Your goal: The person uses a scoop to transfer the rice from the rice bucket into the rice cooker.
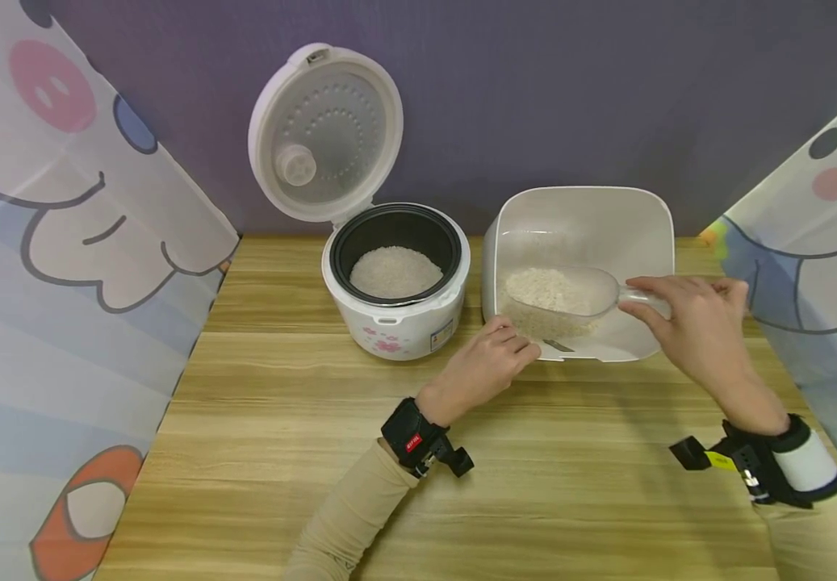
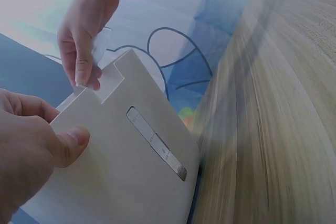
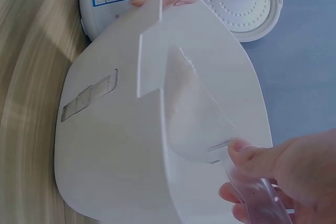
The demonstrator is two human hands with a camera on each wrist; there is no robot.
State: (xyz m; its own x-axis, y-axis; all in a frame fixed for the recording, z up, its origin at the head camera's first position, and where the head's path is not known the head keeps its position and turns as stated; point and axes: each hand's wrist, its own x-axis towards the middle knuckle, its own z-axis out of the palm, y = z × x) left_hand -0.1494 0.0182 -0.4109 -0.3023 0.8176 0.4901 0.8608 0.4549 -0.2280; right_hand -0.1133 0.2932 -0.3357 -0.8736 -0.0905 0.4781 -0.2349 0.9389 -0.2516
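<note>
A clear plastic scoop (image 1: 600, 294) heaped with white rice (image 1: 545, 289) is inside a white rice bin (image 1: 585, 210). My right hand (image 1: 694, 319) grips the scoop's handle from the right. At the bin's front left rim, my left hand (image 1: 487, 355) holds the edge, with the thumb (image 2: 71, 145) on the outer wall and the fingers over the rim. To the left stands a white rice cooker (image 1: 403, 323), lid (image 1: 338, 129) up, with rice (image 1: 396, 272) in its dark inner pot (image 1: 345, 250).
Both the cooker and the bin stand on a wood-grain table (image 1: 280, 452), close to a purple-grey back wall (image 1: 534, 89). Cartoon-printed curtains (image 1: 48, 323) hang at the left and right sides. A small window strip (image 2: 157, 142) runs along the bin's front wall.
</note>
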